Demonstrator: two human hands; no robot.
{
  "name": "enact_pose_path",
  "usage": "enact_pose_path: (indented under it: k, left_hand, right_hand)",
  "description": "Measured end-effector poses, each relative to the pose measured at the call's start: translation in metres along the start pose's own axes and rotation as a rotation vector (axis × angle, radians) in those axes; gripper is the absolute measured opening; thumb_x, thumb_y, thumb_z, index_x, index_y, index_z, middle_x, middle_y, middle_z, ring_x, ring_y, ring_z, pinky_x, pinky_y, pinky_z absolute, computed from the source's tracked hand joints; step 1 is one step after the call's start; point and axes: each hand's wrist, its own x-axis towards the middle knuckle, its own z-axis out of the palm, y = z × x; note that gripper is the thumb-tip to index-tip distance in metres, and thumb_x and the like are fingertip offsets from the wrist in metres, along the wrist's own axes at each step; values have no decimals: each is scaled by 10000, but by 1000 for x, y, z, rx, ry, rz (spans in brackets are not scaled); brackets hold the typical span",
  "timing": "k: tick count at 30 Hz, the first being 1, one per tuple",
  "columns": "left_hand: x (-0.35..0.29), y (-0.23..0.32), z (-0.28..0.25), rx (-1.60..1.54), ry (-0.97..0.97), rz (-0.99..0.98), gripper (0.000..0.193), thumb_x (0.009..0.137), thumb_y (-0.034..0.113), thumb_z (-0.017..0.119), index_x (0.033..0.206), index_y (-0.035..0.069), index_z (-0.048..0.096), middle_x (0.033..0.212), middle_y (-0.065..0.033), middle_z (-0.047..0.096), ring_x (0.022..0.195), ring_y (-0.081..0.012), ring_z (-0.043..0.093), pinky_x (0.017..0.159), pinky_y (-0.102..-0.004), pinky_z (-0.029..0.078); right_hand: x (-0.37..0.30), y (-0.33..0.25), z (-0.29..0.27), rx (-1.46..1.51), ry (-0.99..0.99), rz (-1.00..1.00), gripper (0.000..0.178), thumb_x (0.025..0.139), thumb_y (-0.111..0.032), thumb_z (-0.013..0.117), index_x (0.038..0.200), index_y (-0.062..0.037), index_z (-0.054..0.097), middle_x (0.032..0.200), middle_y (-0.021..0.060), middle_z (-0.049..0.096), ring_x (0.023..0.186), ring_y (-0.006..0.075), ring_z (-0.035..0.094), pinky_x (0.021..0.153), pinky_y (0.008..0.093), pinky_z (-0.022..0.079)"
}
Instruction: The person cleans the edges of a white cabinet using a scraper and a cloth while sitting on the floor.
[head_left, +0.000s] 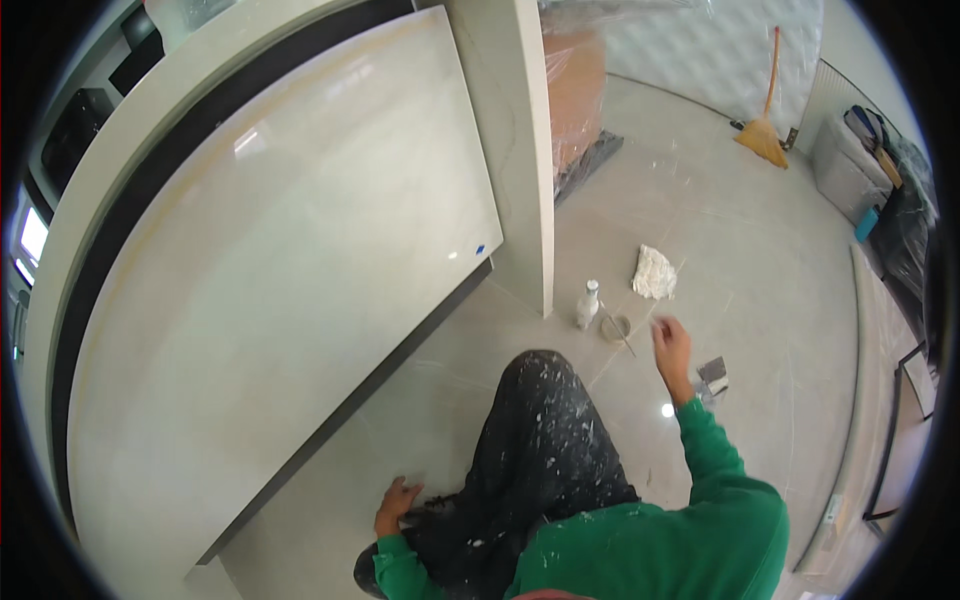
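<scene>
My left hand (397, 502) presses flat on the grey tiled floor beside my knee, fingers spread, holding nothing. My right hand (672, 348) is raised over the floor, fingers loosely apart and empty. It hovers just right of a small round bowl (614, 327) with a thin tool (620, 334) lying across it. A white plastic bottle (588, 304) stands upright left of the bowl. A crumpled white rag (654, 272) lies beyond them. My paint-spattered dark trouser leg (540, 440) stretches toward the bottle.
A large glossy white slab (280, 280) leans at the left against a counter, next to a white pillar (525, 150). A small trowel-like tool (711, 374) lies right of my hand. A broom (764, 130) leans at the far wall, and a wrapped pallet (575, 90) stands behind the pillar.
</scene>
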Motion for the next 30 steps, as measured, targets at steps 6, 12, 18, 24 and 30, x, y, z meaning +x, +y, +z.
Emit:
enact_pose_path:
  k: [6, 12, 18, 24, 30]
  left_hand:
    - [-3, 7, -4, -32, 47, -13, 963, 864, 574, 725, 1491, -78, 395, 1280, -280, 645, 1166, -371, 654, 987, -414, 515]
    - [-4, 7, -8, -69, 71, 9, 963, 867, 589, 713, 1492, -73, 400, 1263, -267, 659, 1170, -366, 653, 995, -409, 510]
    - [-5, 9, -10, -63, 120, 17, 968, 861, 609, 707, 1486, -69, 413, 1268, -275, 655, 1178, -373, 650, 1002, -413, 505]
    - [-10, 14, -14, -46, 64, 1, 947, 890, 573, 694, 1518, -56, 367, 1360, -281, 597, 1262, -374, 595, 1042, -431, 484]
    - [-9, 15, -14, -26, 46, -17, 952, 881, 573, 700, 1514, -59, 374, 1348, -286, 606, 1250, -377, 605, 1045, -424, 481]
  right_hand:
    - [113, -287, 43, 568, -31, -594, 238, 902, -145, 744, 1096, -10, 718, 769, 83, 642, 668, 136, 577, 622, 296, 476]
    - [224, -442, 78, 612, 54, -518, 381, 879, -197, 755, 1198, 6, 706, 597, 107, 556, 513, 170, 492, 565, 344, 448]
    - [269, -482, 110, 636, 260, -379, 385, 875, -200, 743, 1203, 0, 713, 651, 117, 657, 595, 240, 650, 668, 391, 527]
    - [279, -496, 116, 670, 266, -408, 299, 881, -197, 736, 1112, -6, 749, 705, 133, 695, 610, 262, 663, 675, 383, 529]
    - [288, -498, 120, 743, 335, -383, 224, 889, -182, 727, 1004, 9, 744, 727, 136, 702, 636, 272, 669, 671, 384, 527]
